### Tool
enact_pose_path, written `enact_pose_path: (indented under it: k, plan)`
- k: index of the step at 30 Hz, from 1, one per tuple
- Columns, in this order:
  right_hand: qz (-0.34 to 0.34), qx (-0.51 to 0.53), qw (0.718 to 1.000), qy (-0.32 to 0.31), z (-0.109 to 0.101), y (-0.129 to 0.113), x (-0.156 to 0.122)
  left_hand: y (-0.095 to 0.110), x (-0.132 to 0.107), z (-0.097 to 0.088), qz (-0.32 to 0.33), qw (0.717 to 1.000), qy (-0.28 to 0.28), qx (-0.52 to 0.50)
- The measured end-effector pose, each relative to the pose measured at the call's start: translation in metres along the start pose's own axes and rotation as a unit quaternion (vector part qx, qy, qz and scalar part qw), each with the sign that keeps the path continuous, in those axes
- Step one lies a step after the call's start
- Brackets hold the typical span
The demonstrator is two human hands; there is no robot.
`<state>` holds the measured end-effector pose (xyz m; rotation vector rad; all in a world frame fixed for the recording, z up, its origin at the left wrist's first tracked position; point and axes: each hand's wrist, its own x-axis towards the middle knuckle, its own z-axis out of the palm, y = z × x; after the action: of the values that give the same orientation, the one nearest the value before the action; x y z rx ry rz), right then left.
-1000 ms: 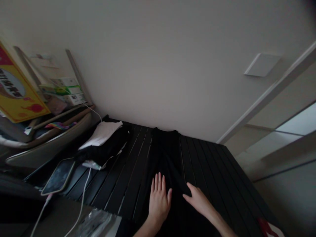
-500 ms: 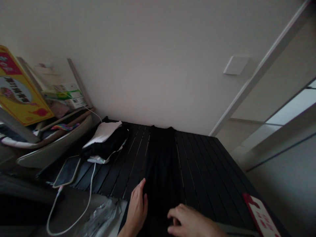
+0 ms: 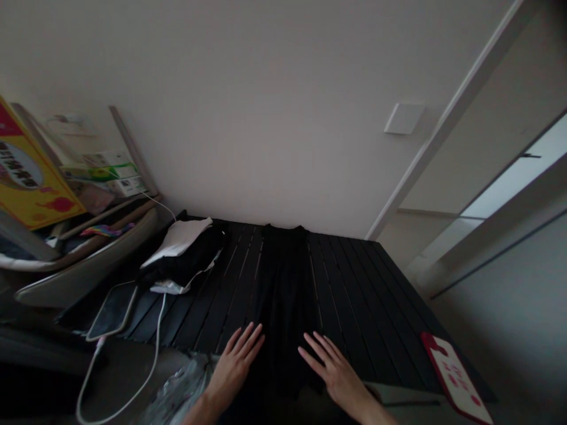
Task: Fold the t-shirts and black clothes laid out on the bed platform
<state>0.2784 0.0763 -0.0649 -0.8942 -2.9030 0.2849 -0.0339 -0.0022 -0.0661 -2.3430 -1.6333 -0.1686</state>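
Observation:
A long black garment (image 3: 286,283) lies stretched lengthwise over the dark slatted table (image 3: 354,283), its far end close to the wall. Its exact kind is hard to tell in the dim light. My left hand (image 3: 237,357) is at the garment's left edge near the front of the table, fingers outstretched. On the opposite edge my right hand (image 3: 330,366) has its fingers spread, palm down. Neither hand grips anything. Whether the fingertips press on the cloth or hover just above it, I cannot tell.
Folded black and white clothes (image 3: 186,254) are piled at the table's left, beside a phone (image 3: 113,310) with a white charging cable (image 3: 155,360). Clear crumpled plastic (image 3: 181,383) is at the front left. A red-and-white card (image 3: 456,375) rests at the right edge. A chair (image 3: 88,260) stands left.
My right hand has gone from curled fingers to spread ones and moved slightly forward. My left hand's fingers have fanned out. The view has shifted a little to the right.

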Motion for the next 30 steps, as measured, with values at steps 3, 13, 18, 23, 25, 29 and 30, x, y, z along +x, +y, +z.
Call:
enact_pose_path:
  k: [3,13,18,23,25,29,30]
  plan:
    - [-0.01,0.046,0.999,-0.024,-0.005,-0.006,-0.002,-0.001,0.008,-0.004,0.045,0.997,-0.038,-0.044]
    - [0.164,0.279,0.942,-0.093,-0.046,-0.05,-0.01,-0.007,-0.007,-0.01,0.072,0.989,-0.043,-0.123]
    - [0.199,0.223,0.951,-0.076,-0.041,-0.053,-0.021,-0.012,-0.01,-0.019,0.086,0.986,-0.026,-0.14]
    - [0.173,0.148,0.968,-0.102,-0.04,-0.045,-0.027,-0.013,-0.003,-0.043,0.106,0.972,-0.028,-0.206]
    - [0.144,0.137,0.973,-0.114,-0.041,-0.044,-0.026,-0.01,0.003,-0.053,0.125,0.959,-0.06,-0.246]
    - [0.142,0.088,0.968,-0.189,-0.045,-0.048,-0.024,0.004,0.013,-0.069,0.13,0.922,-0.156,-0.33]
    - [0.139,0.09,0.965,-0.202,-0.051,-0.05,-0.024,0.009,0.013,-0.074,0.118,0.913,-0.171,-0.351]
